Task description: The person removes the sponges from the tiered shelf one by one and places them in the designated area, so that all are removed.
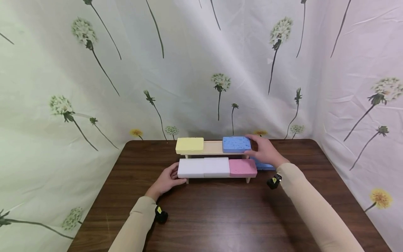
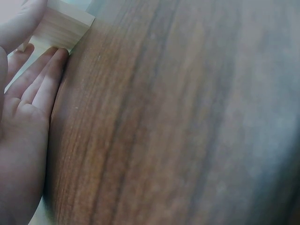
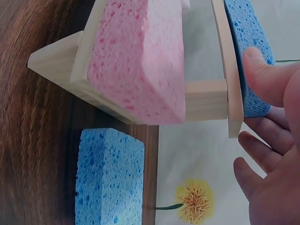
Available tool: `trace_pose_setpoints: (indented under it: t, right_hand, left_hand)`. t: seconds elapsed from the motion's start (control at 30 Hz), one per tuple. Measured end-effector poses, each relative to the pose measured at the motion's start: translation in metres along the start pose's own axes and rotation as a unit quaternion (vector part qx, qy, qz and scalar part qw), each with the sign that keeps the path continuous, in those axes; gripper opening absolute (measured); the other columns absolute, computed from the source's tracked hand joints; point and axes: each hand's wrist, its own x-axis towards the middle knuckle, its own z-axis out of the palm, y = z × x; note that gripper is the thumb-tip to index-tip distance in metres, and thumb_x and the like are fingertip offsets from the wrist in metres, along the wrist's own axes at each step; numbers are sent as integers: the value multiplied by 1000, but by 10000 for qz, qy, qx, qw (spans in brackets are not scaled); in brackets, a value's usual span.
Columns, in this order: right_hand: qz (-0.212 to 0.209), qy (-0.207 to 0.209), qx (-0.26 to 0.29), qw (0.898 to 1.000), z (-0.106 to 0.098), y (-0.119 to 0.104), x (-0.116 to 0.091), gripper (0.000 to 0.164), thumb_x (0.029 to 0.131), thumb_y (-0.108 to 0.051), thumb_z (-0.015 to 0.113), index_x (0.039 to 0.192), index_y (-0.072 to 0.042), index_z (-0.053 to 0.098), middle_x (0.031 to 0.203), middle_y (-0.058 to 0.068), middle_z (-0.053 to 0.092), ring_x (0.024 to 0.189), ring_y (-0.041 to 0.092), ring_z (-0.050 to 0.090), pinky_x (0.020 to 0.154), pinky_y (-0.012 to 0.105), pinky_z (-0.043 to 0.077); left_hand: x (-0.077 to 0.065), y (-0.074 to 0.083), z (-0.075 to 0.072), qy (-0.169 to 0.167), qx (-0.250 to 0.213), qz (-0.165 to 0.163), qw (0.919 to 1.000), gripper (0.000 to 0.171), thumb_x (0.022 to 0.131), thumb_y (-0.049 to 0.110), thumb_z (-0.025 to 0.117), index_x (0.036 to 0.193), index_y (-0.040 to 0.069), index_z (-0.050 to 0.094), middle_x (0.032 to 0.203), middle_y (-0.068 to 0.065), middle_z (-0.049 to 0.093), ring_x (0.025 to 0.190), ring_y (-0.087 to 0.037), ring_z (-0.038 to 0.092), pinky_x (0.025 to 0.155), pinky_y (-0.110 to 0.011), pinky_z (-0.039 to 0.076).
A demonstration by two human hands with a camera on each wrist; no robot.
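Observation:
A two-tier wooden rack (image 1: 213,147) stands on the table with sponges on both tiers. My right hand (image 1: 266,151) grips the right end of a blue sponge (image 1: 237,144) on the upper tier, its thumb on the front side and fingers behind. On that tier's left end lies a yellow sponge (image 1: 190,144). Two white sponges (image 1: 191,168) and a pink sponge (image 1: 243,167) fill the lower tier. My left hand (image 1: 168,180) rests at the lower tier's left end, fingers nearly straight against the wooden leg (image 2: 65,26) in the left wrist view.
Another blue sponge (image 3: 110,178) lies on the table right of the rack, partly under my right hand in the head view. The dark wood table (image 1: 214,213) stretches toward me. Behind it hangs a white curtain (image 1: 192,80) with dandelion prints.

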Motion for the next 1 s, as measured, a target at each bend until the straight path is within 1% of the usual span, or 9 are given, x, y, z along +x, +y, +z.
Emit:
trace_pose_setpoints:
  t: [0.23,0.4,0.63,0.77,0.87,1.0]
  right_hand:
    - [-67,43,-44,10000,-3,7,-2,70,97,-24,79,157,-5,47,157,17,51,147,40,44,121,61,36]
    - [-48,20,-118,9999,-5,15,-5,70,97,-23,79,157,-8,47,157,16,51,147,40,44,121,62,36]
    - [152,-50,-62,9999,-8,18,-9,71,96,-21,79,158,-11,46,158,16,50,148,41,43,121,64,35]
    - [195,-59,-25,9998,-11,18,-11,70,97,-21,79,158,-11,46,159,17,49,148,41,42,121,64,35]
    - [205,-45,-10,9998,-14,18,-14,71,97,-22,78,158,-9,45,159,18,48,148,43,41,120,64,35]
    - [319,-5,-44,9995,-19,21,-18,71,98,-21,77,159,-8,44,161,20,45,150,43,39,121,65,34]
  left_hand:
    - [0,-1,-1,-4,-15,8,10000,81,91,9,84,158,1,39,156,-24,49,144,-37,49,113,-36,49]
    - [0,1,0,1,4,-28,10000,81,92,8,83,158,1,39,157,-23,49,144,-37,49,114,-39,49]
    - [-1,0,-1,-6,69,23,10000,80,92,9,83,158,0,38,157,-24,48,145,-38,49,114,-39,49]
    - [0,0,0,-2,48,35,10000,80,92,9,83,158,1,39,156,-24,49,144,-38,49,114,-39,49]
    - [0,0,0,5,21,21,10000,80,91,8,84,158,2,40,156,-23,49,144,-37,50,113,-37,49]
    - [-1,0,0,13,-15,25,10000,80,91,7,84,158,2,40,155,-23,50,143,-36,51,112,-33,50]
